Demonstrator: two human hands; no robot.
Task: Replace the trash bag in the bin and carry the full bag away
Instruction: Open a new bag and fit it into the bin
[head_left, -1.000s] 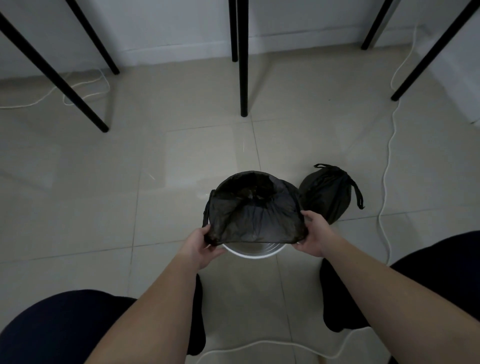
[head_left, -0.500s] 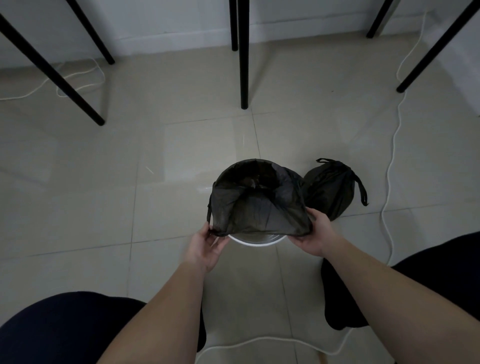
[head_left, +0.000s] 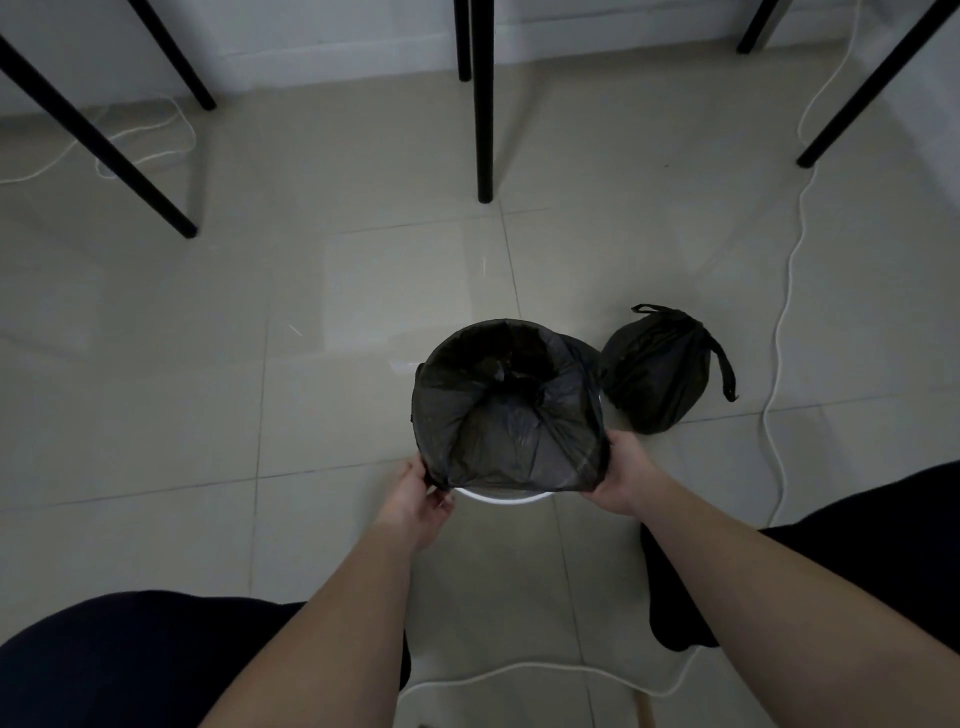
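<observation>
Low in the frame's centre, the left hand (head_left: 418, 496) and right hand (head_left: 623, 475) are pinching the new bag (head_left: 506, 415) over the white bin (head_left: 501, 496), needing even stretching round the rim; the full bag (head_left: 657, 371) is sitting tied just right.

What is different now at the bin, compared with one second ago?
The left hand and right hand keep their grip on the new bag and have drawn its near edge slightly lower over the rim of the bin; less white shows. The tied full bag stays on the floor beside it.
</observation>
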